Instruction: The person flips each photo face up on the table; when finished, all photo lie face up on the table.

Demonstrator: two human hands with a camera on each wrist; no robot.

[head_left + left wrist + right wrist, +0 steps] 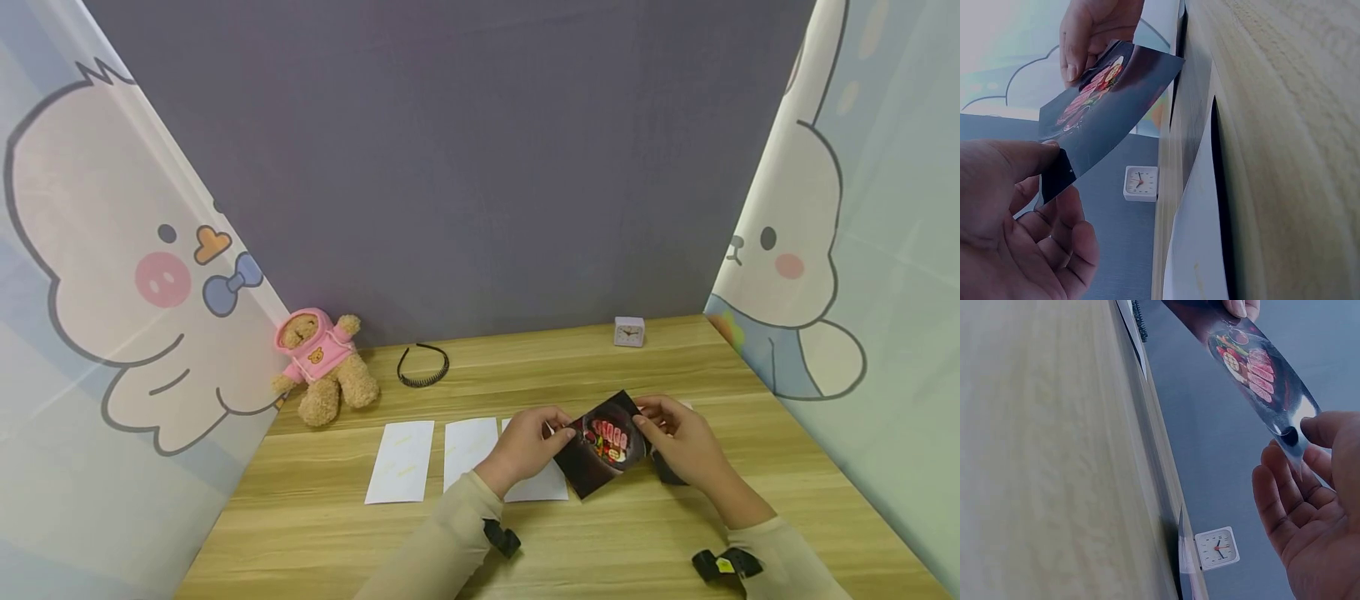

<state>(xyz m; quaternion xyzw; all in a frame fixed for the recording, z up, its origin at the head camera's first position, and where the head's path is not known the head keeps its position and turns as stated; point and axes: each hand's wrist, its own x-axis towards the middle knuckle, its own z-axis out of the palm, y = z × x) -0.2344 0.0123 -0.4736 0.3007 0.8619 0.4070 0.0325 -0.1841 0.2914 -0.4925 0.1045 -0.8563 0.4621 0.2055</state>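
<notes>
A glossy dark photo card with sliced meat and vegetables pictured on it is held up above the table. My left hand pinches its left corner between thumb and fingers. At the opposite corner my right hand pinches it the same way. In the left wrist view the card bends slightly between the hands. Another dark card lies on the table, mostly hidden under my right hand. White sheets lie to the left: one at the far left, one in the middle, and one partly under my left hand.
A teddy bear in a pink hoodie leans at the back left of the wooden table. Beside it lies a black headband. A small white clock stands at the back right, before the grey back wall.
</notes>
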